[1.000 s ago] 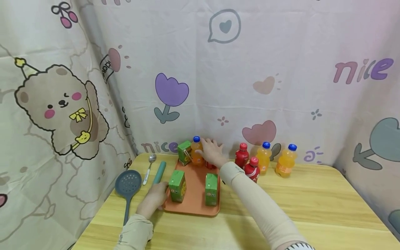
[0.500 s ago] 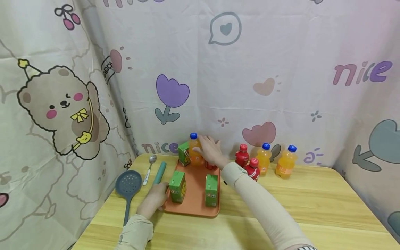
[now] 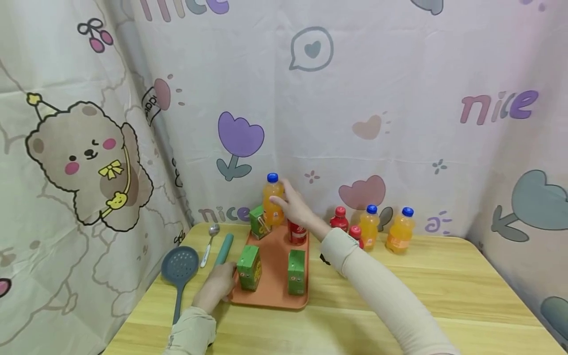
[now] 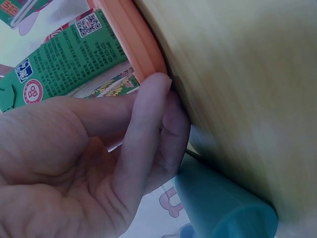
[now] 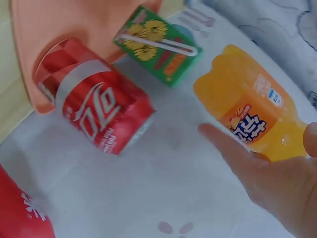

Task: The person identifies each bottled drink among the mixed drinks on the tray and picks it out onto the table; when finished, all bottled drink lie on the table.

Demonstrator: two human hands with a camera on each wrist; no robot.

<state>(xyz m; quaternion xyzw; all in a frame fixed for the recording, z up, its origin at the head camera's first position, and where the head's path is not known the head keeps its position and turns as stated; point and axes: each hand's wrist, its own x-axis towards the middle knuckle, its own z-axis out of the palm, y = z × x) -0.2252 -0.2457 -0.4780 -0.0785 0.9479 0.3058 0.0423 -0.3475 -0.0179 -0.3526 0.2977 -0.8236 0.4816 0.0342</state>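
Observation:
My right hand (image 3: 296, 206) grips an orange soda bottle (image 3: 272, 204) with a blue cap, held upright above the far end of the orange tray (image 3: 272, 299). In the right wrist view the bottle's (image 5: 247, 104) base is clear of the tray. A red cola can (image 3: 297, 233) stands on the tray just below that hand. Beside the bottle is a green juice box (image 3: 258, 223) with a straw on its side; two more juice boxes stand nearer, one left (image 3: 248, 268) and one right (image 3: 296, 273). My left hand (image 3: 220, 281) pinches the tray's left rim (image 4: 138, 37), its other fingers curled.
Right of the tray stand red-capped bottles (image 3: 339, 219) and two orange soda bottles, one (image 3: 368, 229) left of the other (image 3: 400, 234). To the left lie a grey slotted turner (image 3: 179, 266), a spoon (image 3: 209, 246) and a teal cylinder (image 3: 225, 249). A printed curtain (image 3: 399, 74) backs the table.
My right hand has raised the orange soda bottle from the tray's far end, uncovering more of the cola can. The left hand keeps its hold on the tray. The head view has shifted slightly.

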